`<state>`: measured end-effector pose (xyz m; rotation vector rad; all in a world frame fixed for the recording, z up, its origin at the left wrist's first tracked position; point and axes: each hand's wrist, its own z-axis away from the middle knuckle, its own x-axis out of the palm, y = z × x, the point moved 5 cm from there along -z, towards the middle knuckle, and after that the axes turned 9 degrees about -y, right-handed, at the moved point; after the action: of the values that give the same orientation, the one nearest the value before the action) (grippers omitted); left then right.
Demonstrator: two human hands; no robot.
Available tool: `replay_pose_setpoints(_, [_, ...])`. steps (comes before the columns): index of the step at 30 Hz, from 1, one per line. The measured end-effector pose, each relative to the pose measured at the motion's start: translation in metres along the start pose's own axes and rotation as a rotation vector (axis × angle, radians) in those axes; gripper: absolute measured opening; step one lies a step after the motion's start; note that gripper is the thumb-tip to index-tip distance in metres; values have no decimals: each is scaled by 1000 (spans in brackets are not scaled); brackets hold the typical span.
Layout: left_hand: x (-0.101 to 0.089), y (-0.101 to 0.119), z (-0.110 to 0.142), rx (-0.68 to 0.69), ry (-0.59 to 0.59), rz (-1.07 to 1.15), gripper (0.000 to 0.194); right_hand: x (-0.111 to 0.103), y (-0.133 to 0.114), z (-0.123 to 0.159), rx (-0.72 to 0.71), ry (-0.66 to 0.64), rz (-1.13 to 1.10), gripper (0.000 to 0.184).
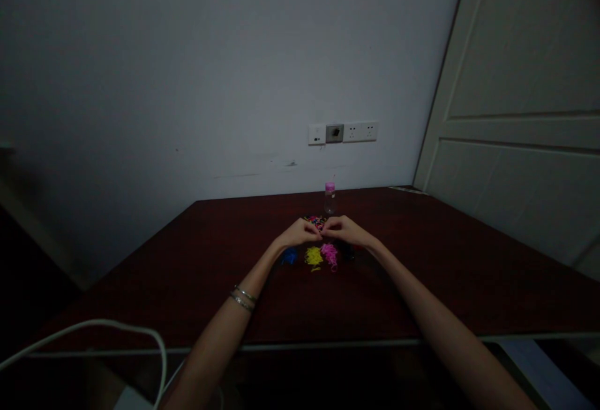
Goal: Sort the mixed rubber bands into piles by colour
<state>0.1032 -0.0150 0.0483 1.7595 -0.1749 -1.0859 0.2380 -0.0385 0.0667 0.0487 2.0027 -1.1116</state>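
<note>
Over the middle of the dark red table, my left hand [300,232] and my right hand [345,229] meet nearly fingertip to fingertip. The fingers of both are pinched; what they hold, if anything, is too small to see. Just beyond them lies a pile of mixed-colour bands [315,221], thin and looking like small rubber bands. On the near side are a yellow pile [314,256] and a pink pile [330,254] of the same bands. A blue pile [289,255] lies by my left wrist. Beneath my right wrist is a dark pile [347,251], partly hidden.
A clear bottle with a pink cap [330,198] stands behind the mixed pile. The table [187,272] reaches back to a wall with sockets [360,132]. A white cable [117,324] curves across the near left edge. A pale door [525,85] is at the right.
</note>
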Motion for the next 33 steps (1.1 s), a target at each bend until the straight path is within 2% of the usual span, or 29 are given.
replay_pose_setpoints(7, [-7, -1, 1, -7, 126, -23, 29, -10, 8, 3, 57, 44, 1, 29])
replay_pose_setpoints(12, [-21, -18, 4, -82, 297, -47, 32, -29, 31, 21, 111, 91, 31, 30])
replay_pose_setpoints(16, [-29, -33, 6, -150, 397, 4, 29, -31, 43, 35, 109, 71, 66, 30])
replay_pose_setpoints(26, [-37, -48, 10, -221, 463, 11, 23, -22, 44, 39, 139, -54, 101, 26])
replay_pose_setpoints(33, [-42, -55, 12, -256, 494, -26, 23, -29, 46, 41, 168, -22, 84, 25])
